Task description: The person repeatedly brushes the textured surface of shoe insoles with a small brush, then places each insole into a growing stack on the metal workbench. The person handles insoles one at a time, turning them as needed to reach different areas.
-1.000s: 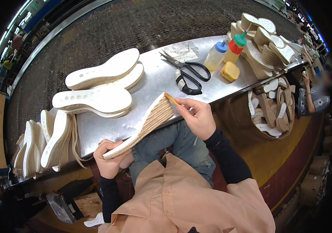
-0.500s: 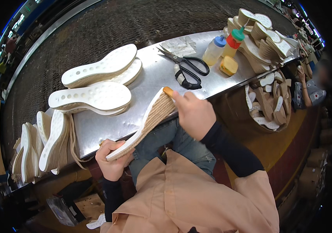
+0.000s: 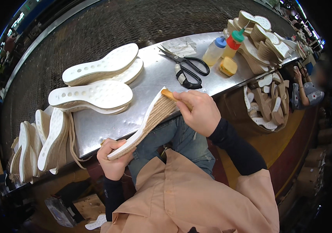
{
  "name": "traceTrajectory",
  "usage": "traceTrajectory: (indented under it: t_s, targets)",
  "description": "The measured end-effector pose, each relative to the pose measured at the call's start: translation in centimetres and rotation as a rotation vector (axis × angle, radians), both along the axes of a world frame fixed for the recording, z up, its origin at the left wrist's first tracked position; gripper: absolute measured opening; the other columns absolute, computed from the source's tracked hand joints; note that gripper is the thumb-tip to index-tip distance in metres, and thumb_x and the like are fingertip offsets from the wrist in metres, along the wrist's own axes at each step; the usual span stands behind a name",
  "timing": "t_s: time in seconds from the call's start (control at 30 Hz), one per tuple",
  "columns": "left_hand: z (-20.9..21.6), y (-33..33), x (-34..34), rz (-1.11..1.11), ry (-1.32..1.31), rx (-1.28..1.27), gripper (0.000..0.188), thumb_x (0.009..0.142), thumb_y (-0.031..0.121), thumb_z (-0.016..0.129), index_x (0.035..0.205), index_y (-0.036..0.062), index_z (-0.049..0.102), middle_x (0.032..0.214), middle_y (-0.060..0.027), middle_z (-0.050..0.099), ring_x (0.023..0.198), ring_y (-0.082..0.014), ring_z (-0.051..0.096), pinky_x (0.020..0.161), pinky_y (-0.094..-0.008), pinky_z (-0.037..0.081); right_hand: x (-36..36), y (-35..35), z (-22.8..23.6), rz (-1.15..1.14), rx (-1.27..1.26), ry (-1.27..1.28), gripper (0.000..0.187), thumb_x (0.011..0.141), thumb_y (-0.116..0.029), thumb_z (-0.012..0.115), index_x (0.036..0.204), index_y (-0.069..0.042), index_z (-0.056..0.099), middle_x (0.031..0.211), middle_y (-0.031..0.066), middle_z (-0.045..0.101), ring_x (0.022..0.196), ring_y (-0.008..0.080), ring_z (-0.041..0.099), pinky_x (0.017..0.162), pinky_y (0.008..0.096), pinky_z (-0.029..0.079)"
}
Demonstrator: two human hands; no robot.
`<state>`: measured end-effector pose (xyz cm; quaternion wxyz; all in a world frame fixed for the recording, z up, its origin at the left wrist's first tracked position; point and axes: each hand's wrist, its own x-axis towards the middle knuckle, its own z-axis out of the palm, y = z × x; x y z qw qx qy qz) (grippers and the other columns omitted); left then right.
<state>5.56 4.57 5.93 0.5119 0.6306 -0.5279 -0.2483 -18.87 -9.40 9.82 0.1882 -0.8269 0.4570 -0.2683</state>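
Observation:
A wedge shoe sole (image 3: pixel 150 120) with braided rope sides and a white edge slants across my lap at the table's front edge. My left hand (image 3: pixel 114 160) is closed around its thin toe end. At the thick heel end, my right hand (image 3: pixel 200 112) pinches a flat yellow-orange piece (image 3: pixel 168 94), laid against the heel's rim; its kind is not clear. Behind the sole on the metal table lie black-handled scissors (image 3: pixel 187 66). Two pairs of white-topped wedge soles (image 3: pixel 96 95) rest to the left of them.
Two squeeze bottles (image 3: pixel 214 50) and a yellow sponge (image 3: pixel 228 66) stand on the metal table (image 3: pixel 156 72). Stacked soles (image 3: pixel 257 42) fill its right end; more soles (image 3: pixel 53 139) lean at the left end. A brown bin (image 3: pixel 232 112) of soles sits right, near another person (image 3: pixel 308 93).
My right hand has shifted slightly right and down, showing more of the yellow-orange piece at the heel. The sole stays in my left hand. The other person's hands have moved.

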Motion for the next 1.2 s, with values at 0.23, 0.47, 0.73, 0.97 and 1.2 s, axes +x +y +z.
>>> traceTrajectory:
  t_s: [0.23,0.47,0.73,0.97,1.2]
  targets:
    - [0.1,0.0,-0.1,0.01,-0.037,0.0,0.028,0.06,-0.005,0.085,0.083,0.0003,0.07,0.077,-0.0062,0.065,0.07,-0.0141,0.06,0.065,-0.0264,0.046,1.3,2.1,-0.3,0.013,-0.209,0.454,0.039,0.082,-0.005,0.061,0.121,0.0,0.062,0.081,0.0111,0.055,0.065,0.0256,0.062,0.053,0.0365,0.051]
    - [-0.1,-0.1,-0.1,0.014,-0.016,-0.012,0.027,0.061,-0.005,0.085,0.083,0.0004,0.071,0.076,-0.0056,0.064,0.069,-0.0137,0.059,0.065,-0.0265,0.045,0.3,1.1,-1.7,0.041,-0.169,0.02,0.03,0.085,-0.006,0.062,0.115,0.0,0.065,0.084,0.0129,0.061,0.069,0.0265,0.065,0.058,0.0348,0.052]
    - [-0.4,-0.1,0.0,-0.002,-0.001,-0.034,0.027,0.061,-0.005,0.086,0.082,0.0013,0.07,0.075,-0.005,0.064,0.068,-0.0136,0.058,0.064,-0.0261,0.044,-0.2,1.4,-0.9,-0.028,-0.101,-0.092,0.027,0.087,-0.008,0.065,0.114,-0.008,0.068,0.08,0.0114,0.059,0.063,0.0315,0.061,0.058,0.0382,0.051]
    - [-0.4,-0.1,0.0,0.006,-0.048,-0.048,0.026,0.061,-0.005,0.086,0.081,0.0022,0.07,0.074,-0.0038,0.064,0.065,-0.0127,0.057,0.063,-0.0259,0.043,1.3,1.7,0.8,0.016,-0.149,0.408,0.027,0.086,-0.008,0.06,0.112,-0.009,0.064,0.082,0.0111,0.059,0.062,0.0315,0.063,0.056,0.0405,0.053]
    - [-0.6,-0.1,-0.1,0.011,0.054,-0.045,0.025,0.062,-0.003,0.086,0.08,0.0021,0.07,0.073,-0.0039,0.063,0.066,-0.0115,0.057,0.063,-0.0252,0.043,0.7,0.1,1.6,0.047,-0.056,0.038,0.023,0.085,-0.008,0.062,0.107,-0.002,0.066,0.079,0.0154,0.061,0.069,0.0354,0.063,0.062,0.0435,0.052]
